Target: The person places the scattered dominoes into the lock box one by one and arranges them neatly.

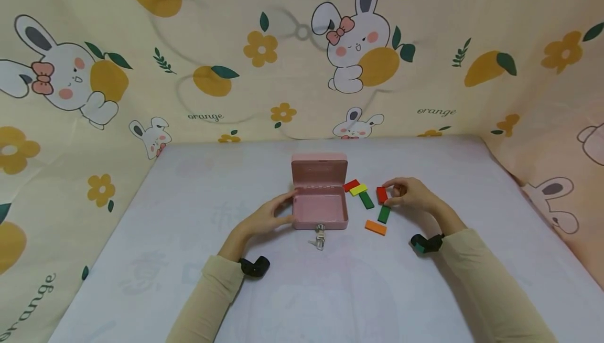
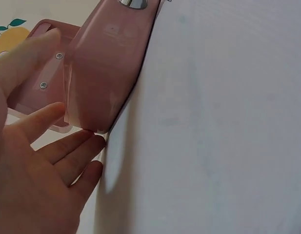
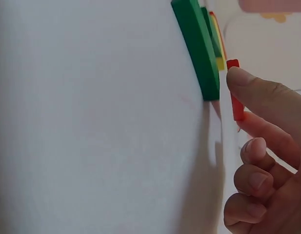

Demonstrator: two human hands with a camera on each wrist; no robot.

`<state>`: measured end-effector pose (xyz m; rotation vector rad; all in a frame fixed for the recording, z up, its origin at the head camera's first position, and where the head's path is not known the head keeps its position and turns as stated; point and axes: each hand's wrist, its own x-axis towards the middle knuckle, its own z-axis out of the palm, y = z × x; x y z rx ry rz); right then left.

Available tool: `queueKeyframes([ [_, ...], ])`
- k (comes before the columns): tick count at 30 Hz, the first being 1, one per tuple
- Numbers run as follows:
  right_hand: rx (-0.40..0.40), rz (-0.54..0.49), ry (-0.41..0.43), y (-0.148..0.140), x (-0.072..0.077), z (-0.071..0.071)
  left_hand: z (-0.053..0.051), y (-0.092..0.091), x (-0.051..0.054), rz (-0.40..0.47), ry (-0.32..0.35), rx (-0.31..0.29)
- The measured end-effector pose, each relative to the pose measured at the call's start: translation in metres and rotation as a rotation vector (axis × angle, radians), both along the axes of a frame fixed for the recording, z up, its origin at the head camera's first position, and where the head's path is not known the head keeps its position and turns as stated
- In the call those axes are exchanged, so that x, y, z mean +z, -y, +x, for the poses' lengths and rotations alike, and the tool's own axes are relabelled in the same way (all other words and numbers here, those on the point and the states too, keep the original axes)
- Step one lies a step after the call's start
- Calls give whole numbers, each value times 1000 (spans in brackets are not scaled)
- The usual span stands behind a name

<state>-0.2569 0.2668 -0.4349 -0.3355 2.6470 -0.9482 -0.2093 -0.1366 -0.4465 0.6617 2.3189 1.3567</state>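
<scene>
A pink metal cash box stands on the table with its lid raised and its inside bare. My left hand rests against the box's left side, its fingers nearly straight and the thumb near the front corner. In the left wrist view, fingertips touch the box's lower edge. To the right of the box, my right hand pinches a red block between thumb and index finger. The other fingers curl into the palm in the right wrist view. Just in front of that block lies a green block.
Between box and right hand lie another red block, a yellow block and a second green block, close together. An orange block lies nearer. Keys hang from the box's front lock. A printed cloth surrounds the table.
</scene>
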Motion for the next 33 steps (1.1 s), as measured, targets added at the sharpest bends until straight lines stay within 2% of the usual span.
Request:
queueKeyframes([
  [6, -14, -38, -17, 7, 2, 6, -1, -2, -1, -16, -4, 15],
  [15, 43, -86, -80, 23, 7, 15, 1, -1, -2, 45, -55, -11],
  [24, 61, -122, -108, 42, 14, 23, 3, -4, -1, 46, -35, 8],
  [31, 77, -148, -134, 58, 16, 27, 3, -4, 0, 30, -56, -17],
  [33, 83, -147, -132, 62, 16, 28, 3, -4, 0, 27, -43, -14],
])
